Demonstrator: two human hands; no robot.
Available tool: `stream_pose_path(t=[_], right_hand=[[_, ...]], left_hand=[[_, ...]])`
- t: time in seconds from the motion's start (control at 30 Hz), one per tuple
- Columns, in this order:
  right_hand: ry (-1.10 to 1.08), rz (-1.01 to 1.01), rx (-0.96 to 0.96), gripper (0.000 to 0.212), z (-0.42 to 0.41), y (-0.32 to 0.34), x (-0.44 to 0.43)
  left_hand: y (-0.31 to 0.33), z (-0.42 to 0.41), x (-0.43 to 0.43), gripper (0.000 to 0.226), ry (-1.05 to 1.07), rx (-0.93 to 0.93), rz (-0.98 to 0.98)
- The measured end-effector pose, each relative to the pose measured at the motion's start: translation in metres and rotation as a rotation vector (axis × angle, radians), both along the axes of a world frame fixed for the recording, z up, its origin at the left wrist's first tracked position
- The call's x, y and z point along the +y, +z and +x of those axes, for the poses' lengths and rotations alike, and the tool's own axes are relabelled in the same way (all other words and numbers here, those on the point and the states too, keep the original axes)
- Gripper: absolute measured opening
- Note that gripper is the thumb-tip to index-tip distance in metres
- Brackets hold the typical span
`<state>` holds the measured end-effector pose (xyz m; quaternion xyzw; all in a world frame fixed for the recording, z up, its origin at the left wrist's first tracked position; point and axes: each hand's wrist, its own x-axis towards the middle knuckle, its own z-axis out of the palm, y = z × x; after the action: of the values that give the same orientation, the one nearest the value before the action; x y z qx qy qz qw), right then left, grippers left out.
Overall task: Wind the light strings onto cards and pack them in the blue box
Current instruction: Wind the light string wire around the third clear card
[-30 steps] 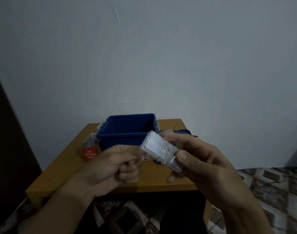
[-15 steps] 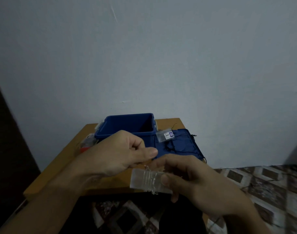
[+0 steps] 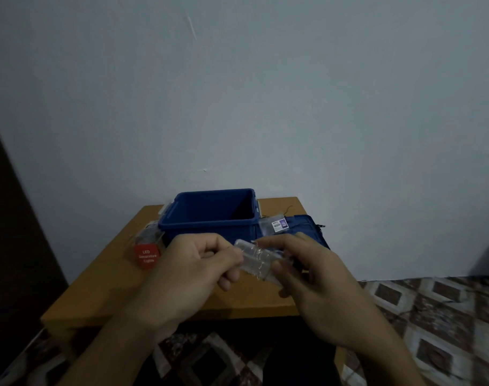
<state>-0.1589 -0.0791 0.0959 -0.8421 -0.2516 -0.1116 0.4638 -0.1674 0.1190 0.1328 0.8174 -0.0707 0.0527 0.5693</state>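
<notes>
**A:** Head view, item one: card (image 3: 263, 263)?
**B:** The right hand (image 3: 317, 280) is gripping it, fingers curling round one end. The light string (image 3: 255, 250) is lying across it in thin turns.
**A:** Left hand (image 3: 193, 271)?
**B:** Its fingers are curling tight, seemingly pinching the string just off the card's other end.
**A:** Blue box (image 3: 209, 222)?
**B:** Standing open on the table (image 3: 112, 288), just beyond both sets of fingertips.
**A:** Step?
**B:** Winding is probably under way. The next move is calling for turning the card while feeding the string taut.

Box (image 3: 209, 222) on table (image 3: 104, 291), packet (image 3: 147, 250) left.
</notes>
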Motion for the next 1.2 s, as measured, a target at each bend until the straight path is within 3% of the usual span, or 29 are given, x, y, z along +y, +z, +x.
stream_pose_path(t=[0.17, 0.67, 0.93, 1.07, 1.13, 1.2], right_hand=[[-0.012, 0.030, -0.073, 0.032, 0.002, -0.002, 0.001], [0.011, 0.129, -0.035, 0.030, 0.005, -0.004, 0.001], [0.112, 0.275, 0.150, 0.025, 0.007, -0.001, -0.003], [0.096, 0.203, 0.197, 0.024, 0.011, -0.003, -0.002], [0.092, 0.182, 0.181, 0.013, 0.011, -0.003, -0.001], [0.071, 0.204, 0.160, 0.024, 0.011, -0.003, 0.002]], left_hand=[[-0.008, -0.002, -0.005, 0.023, 0.041, 0.071, -0.135], [-0.015, 0.007, -0.003, 0.029, 0.030, 0.183, -0.122], [-0.021, 0.007, -0.004, 0.019, -0.083, 0.109, -0.265], [-0.024, 0.007, -0.003, 0.016, -0.052, -0.015, -0.143], [-0.025, 0.007, -0.002, 0.016, -0.044, -0.060, -0.043], [-0.026, 0.007, -0.002, 0.016, -0.049, -0.092, 0.045]])
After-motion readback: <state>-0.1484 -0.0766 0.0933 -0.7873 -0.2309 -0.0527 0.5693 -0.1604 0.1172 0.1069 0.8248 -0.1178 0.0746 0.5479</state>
